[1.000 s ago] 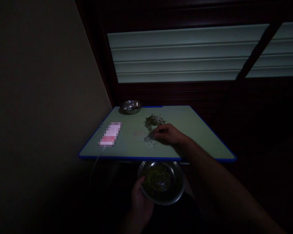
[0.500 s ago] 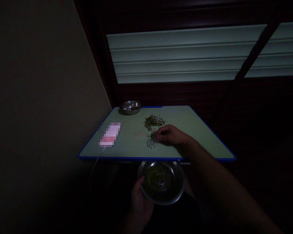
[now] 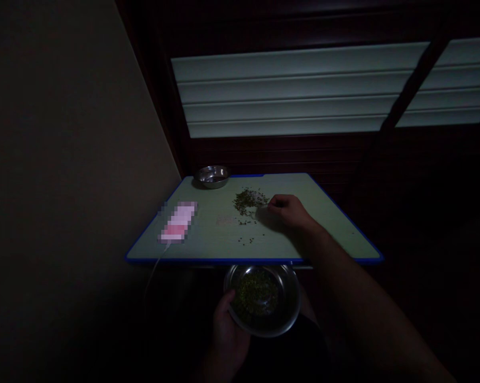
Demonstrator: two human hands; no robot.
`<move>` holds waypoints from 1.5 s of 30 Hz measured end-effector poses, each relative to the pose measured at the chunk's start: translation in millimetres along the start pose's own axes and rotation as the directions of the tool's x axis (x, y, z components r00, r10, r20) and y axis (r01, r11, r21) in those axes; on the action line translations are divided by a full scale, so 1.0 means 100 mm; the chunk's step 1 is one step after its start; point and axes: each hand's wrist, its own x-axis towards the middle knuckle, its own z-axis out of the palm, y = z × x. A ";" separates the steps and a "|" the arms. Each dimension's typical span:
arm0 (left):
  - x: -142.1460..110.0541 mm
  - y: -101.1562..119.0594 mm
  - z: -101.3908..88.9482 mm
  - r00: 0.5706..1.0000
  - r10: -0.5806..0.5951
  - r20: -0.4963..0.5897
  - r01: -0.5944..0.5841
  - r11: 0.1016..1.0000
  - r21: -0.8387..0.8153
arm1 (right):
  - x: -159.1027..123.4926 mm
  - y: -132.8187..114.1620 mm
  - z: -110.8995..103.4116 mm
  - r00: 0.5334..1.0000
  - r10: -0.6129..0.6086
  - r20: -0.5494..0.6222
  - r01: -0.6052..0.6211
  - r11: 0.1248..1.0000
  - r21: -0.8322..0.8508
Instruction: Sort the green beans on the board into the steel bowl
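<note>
My left hand [image 3: 229, 332] grips the near left side of a metal bowl [image 3: 291, 316], its thumb over the rim. Inside the bowl, below the table's front edge, lies a heap of small green beans or seeds [image 3: 258, 292]. Over the table [image 3: 331, 234], my right hand [image 3: 288, 209] is closed in a pinch on a thin, see-through piece [image 3: 259, 211], whose exact kind is too dim to make out. It is at the near right edge of a loose pile of beans or seeds [image 3: 247, 200]. A few stray ones [image 3: 245, 241] lie nearer the front edge.
A smaller metal bowl [image 3: 212, 184] stands at the table's back left corner. On the left lies a blurred-out phone [image 3: 178, 222] with a white cable [image 3: 155, 266] running over the front edge. Behind the table is a dark panelled door [image 3: 287, 151]; a wall [image 3: 84, 133] stands left.
My right hand has moved away from me and slightly right with the clear piece, from the front stray beans to the pile. My left hand still grips the bowl.
</note>
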 end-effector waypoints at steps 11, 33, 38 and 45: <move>-0.01 0.00 -0.01 1.000 0.021 0.006 -0.022 0.999 0.043 | 0.00 0.07 -0.08 0.995 0.019 0.099 -0.013 0.998 -0.057; -0.01 0.02 -0.03 1.000 0.019 0.014 -0.020 0.998 0.065 | 0.03 0.13 -0.04 0.993 -0.060 0.101 0.066 0.996 -0.054; -0.01 0.03 -0.02 1.000 0.018 0.014 -0.018 0.998 0.058 | 0.01 0.10 -0.03 0.988 -0.050 0.149 0.053 0.998 -0.022; -0.02 0.03 -0.01 0.999 0.033 0.013 -0.033 0.998 0.061 | 0.00 0.05 -0.05 0.992 -0.034 0.121 0.038 0.999 -0.038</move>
